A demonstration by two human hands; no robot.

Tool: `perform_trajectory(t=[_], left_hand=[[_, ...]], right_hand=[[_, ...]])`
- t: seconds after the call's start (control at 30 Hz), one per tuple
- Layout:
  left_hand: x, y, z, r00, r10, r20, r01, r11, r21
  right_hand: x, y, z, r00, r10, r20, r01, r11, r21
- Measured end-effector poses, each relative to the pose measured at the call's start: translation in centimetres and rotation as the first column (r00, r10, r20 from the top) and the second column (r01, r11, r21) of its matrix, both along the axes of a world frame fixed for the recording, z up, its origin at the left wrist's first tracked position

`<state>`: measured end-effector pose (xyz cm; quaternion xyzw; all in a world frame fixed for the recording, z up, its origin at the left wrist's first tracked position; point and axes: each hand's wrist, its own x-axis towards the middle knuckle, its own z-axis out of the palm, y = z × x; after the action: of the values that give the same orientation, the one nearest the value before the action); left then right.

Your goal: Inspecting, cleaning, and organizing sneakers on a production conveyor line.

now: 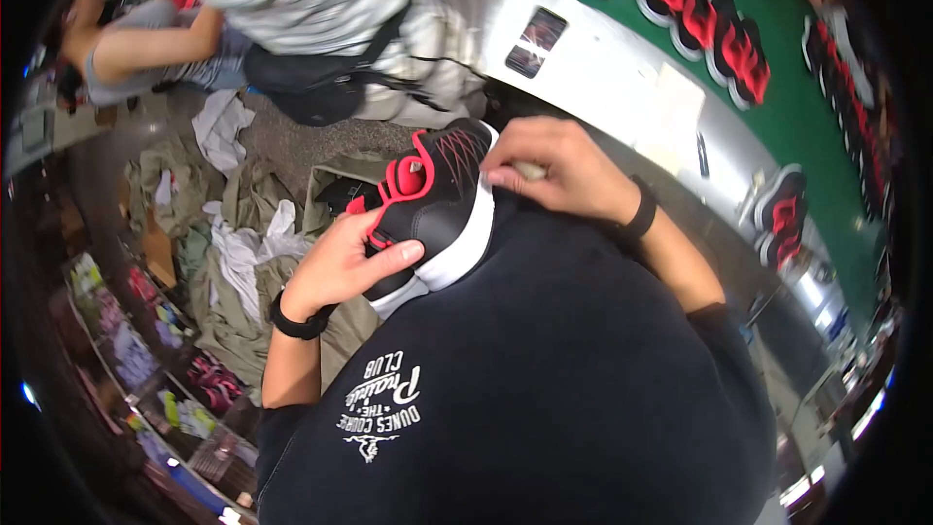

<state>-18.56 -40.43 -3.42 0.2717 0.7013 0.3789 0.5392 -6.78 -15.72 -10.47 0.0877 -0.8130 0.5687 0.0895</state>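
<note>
Shoe [439,219] slants toward upper right, sole [470,245] facing lower right. Left hand [338,267] clasps it; curled right hand [562,160] pinches pale object [531,170].

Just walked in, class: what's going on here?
A person in a black T-shirt holds a red-trimmed black sneaker with a white sole in the left hand. The right hand pinches a small pale object, too indistinct to identify, close to the sole's edge. A smartphone lies on a silvery ledge, and similar sneakers stand on a green surface beyond.
</note>
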Motion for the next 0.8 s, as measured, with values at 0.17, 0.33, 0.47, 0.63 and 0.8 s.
perform_trajectory(t=[0.17, 0.33, 0.47, 0.63, 0.8], left_hand=[[5.7, 9.5, 4.0, 0.969, -0.241, -0.059, 0.232, 0.964, -0.13], [9.0, 17.0, 5.8, 0.866, -0.477, -0.147, 0.45, 0.873, -0.187], [10.1, 20.8, 5.8, 0.82, -0.561, -0.113, 0.537, 0.822, -0.188], [9.1, 24.4, 4.6, 0.711, -0.685, -0.155, 0.683, 0.726, -0.079], [5.7, 27.0, 2.7, 0.672, -0.728, -0.135, 0.735, 0.678, -0.001]], right_hand=[[9.7, 5.6, 0.6, 0.979, -0.177, -0.099, 0.169, 0.982, -0.082], [14.4, 8.9, 1.4, 0.93, -0.292, -0.221, 0.307, 0.951, 0.039], [16.8, 11.5, 2.7, 0.924, -0.293, -0.246, 0.35, 0.907, 0.234], [17.0, 13.0, 4.4, 0.927, -0.288, -0.241, 0.363, 0.856, 0.369], [14.7, 14.3, 2.0, 0.924, -0.341, -0.174, 0.371, 0.909, 0.189]])
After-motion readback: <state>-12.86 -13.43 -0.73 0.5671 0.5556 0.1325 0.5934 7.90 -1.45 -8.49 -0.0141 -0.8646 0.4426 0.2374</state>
